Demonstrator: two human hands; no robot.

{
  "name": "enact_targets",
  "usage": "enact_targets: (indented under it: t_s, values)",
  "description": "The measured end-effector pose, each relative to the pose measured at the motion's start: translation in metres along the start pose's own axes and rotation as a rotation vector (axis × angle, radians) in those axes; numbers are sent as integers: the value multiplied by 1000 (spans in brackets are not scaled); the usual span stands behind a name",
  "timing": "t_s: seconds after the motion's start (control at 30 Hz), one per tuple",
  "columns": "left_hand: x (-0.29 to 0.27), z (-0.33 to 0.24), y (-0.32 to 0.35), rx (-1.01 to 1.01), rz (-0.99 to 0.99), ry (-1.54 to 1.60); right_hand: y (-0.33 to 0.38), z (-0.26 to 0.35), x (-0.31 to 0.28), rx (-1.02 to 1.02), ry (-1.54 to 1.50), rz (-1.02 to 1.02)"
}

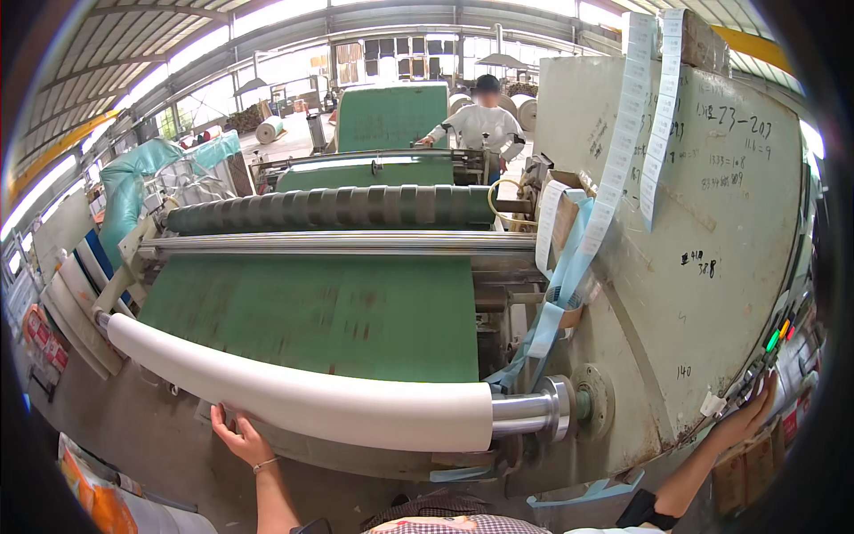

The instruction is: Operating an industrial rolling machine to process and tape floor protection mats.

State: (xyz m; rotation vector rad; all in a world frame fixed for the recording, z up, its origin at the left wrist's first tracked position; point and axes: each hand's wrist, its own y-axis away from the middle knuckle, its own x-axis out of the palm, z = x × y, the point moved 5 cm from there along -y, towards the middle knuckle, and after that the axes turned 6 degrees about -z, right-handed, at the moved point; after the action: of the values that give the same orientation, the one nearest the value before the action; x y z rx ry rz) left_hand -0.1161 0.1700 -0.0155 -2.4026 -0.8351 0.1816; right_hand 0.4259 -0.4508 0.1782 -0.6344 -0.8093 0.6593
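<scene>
A wide roll of white material (311, 383) lies across the front of a machine, wound on a shiny metal shaft (525, 416). Just below the roll's near side is my left hand (238, 436), fingers spread, the tips at or very close to its surface; I cannot tell if they touch. A green belt (311, 311) runs behind the roll. Far to the right, my right hand (752, 411) reaches up with fingers stretched, beside the machine's edge near green, yellow and red buttons (779, 333). Whether a fingertip presses anything there is too small to tell.
A tall pale machine cabinet (703, 258) with handwriting stands at right, printed label strips (614, 133) hanging on it. Behind are a dark green banded roller (338, 208) and metal bars (356, 243). A person (485, 125) stands beyond the machine. Wrapped bundles (129, 187) are at left.
</scene>
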Motion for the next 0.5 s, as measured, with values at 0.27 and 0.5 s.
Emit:
enact_targets:
  t_s: [0.27, 0.5]
  values:
    - [-2, -41, 0, 2, 53, 80, -5, -10, 14, -98, -37, 88]
    - [-12, -42, 9, 19, 92, 23, -4, -13, 12, -57, 23, 91]
